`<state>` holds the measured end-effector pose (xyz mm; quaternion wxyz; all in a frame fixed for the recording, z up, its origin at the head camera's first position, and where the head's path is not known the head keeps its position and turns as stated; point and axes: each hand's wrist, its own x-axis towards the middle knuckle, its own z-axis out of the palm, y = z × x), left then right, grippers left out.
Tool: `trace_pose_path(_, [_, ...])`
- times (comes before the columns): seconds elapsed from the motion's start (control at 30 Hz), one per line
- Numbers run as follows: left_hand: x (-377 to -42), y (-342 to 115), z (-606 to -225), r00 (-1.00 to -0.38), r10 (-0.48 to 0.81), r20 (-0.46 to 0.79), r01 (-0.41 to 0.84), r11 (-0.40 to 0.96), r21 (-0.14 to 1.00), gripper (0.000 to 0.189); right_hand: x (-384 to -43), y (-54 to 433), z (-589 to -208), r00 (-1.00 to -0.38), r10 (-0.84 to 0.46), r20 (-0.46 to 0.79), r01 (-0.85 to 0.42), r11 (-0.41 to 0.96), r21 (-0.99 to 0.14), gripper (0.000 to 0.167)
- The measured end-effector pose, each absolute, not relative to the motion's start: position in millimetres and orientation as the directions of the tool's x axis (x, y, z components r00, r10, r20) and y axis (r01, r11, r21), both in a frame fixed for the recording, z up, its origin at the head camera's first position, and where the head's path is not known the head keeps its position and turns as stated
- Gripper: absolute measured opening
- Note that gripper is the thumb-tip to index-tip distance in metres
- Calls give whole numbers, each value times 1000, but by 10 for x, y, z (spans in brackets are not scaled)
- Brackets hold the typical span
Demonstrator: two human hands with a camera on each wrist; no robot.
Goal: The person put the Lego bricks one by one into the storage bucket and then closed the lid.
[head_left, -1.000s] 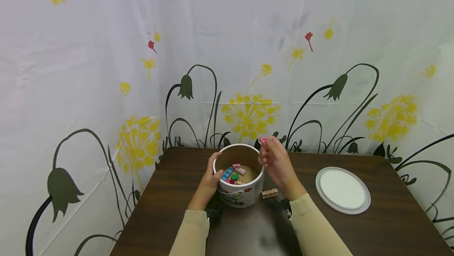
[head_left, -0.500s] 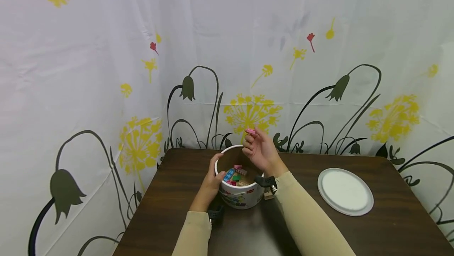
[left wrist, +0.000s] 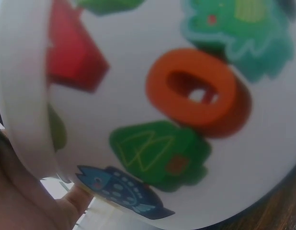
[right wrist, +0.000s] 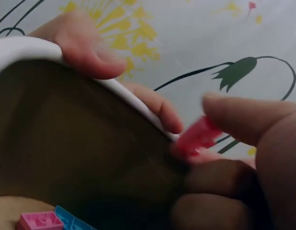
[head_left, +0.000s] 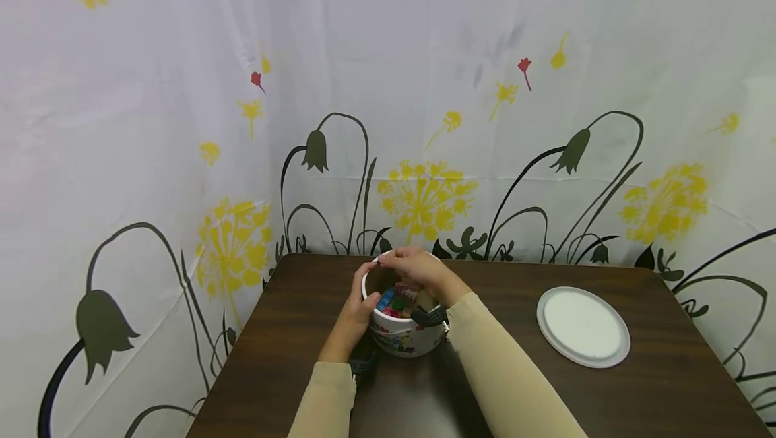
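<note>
A white bucket (head_left: 403, 342) with a printed pattern stands on the table. My left hand (head_left: 354, 306) grips its rim at the left, thumb inside and fingers outside. In the right wrist view, that hand's thumb (right wrist: 97, 60) hooks over the bucket's rim. My right hand (head_left: 421, 269) reaches over the bucket's opening. It pinches a pink building brick (right wrist: 198, 136) near the rim, close to the left fingertips; the head view hides most of this brick. Several loose bricks lie inside, among them a blue brick (head_left: 386, 299) and a green brick (head_left: 398, 304).
A round white lid (head_left: 583, 327) lies on the brown table (head_left: 503, 350) to the right. Behind the table hangs a white curtain (head_left: 339, 40) printed with flowers.
My right hand has carried the pink brick leftward and down, from right of the bucket to its far left rim. The tan brick beside the bucket is now hidden. My left hand keeps its grip.
</note>
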<state>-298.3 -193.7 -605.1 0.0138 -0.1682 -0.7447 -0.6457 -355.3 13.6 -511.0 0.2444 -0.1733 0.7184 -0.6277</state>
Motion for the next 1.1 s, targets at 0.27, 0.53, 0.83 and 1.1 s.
trace_pose_path(0.27, [-2989,-1928,-6052,-944,202,259,286,114,952,75,-3520,74,-5101,-727,-670,-154,-97,322,-942,33])
trace_pose_path(0.53, [-2984,-1924,-6053,-938,214,274,304,122,945,71,-3492,72,-5122,-710,-685,-162,-101,327,-940,28])
trace_pose_path(0.83, [-2964,-1925,-6049,-940,222,259,290,117,950,72,-3484,72,-5113,-760,-643,-92,-151,312,-938,26])
trace_pose_path(1.1, [-2977,-1919,-6054,-939,228,257,284,96,954,71,-3531,83,-5141,-799,-593,-100,-130,333,-934,28])
